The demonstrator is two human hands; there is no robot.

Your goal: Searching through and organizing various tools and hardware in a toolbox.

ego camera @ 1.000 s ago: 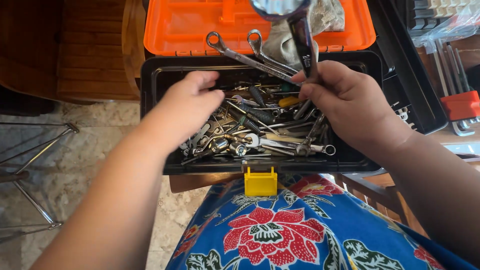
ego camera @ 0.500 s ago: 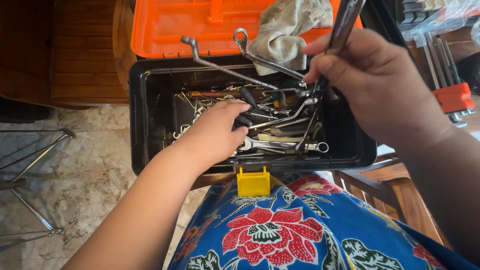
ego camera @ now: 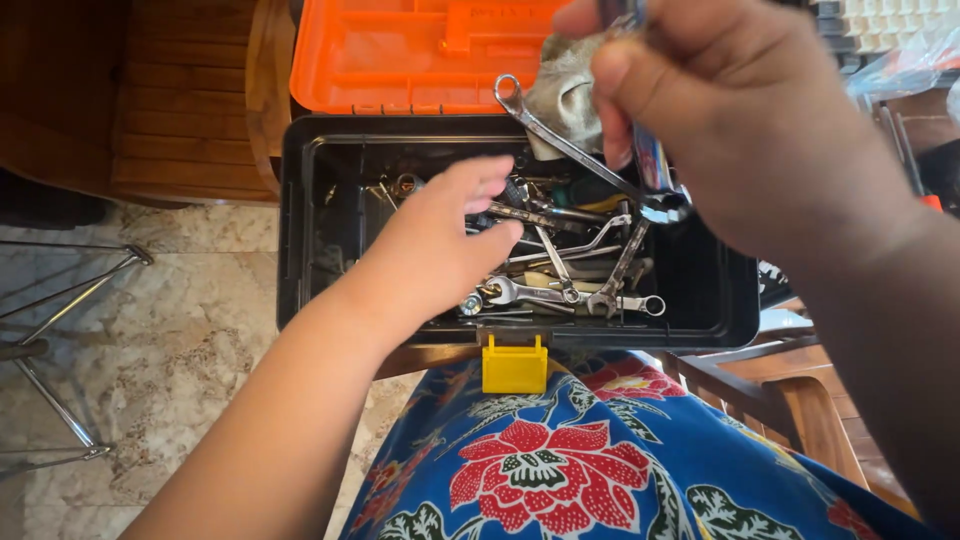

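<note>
Wrench (ego camera: 648, 160) hung gripped in the right hand (ego camera: 730, 120), upper right; the open left hand (ego camera: 440, 250) spread over the toolbox (ego camera: 300, 230), best sifting gently.

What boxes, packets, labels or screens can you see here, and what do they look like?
Toolbox: on the person's lap, open, black rectangular tub full of wrenches, with the left hand inside.
Lid: hinged open at the back, orange moulded plastic.
Latch: front middle of the toolbox, small yellow clip.
Clear plastic packet: top right corner, crinkled, contents unclear.
No screens or signs in view.
</note>
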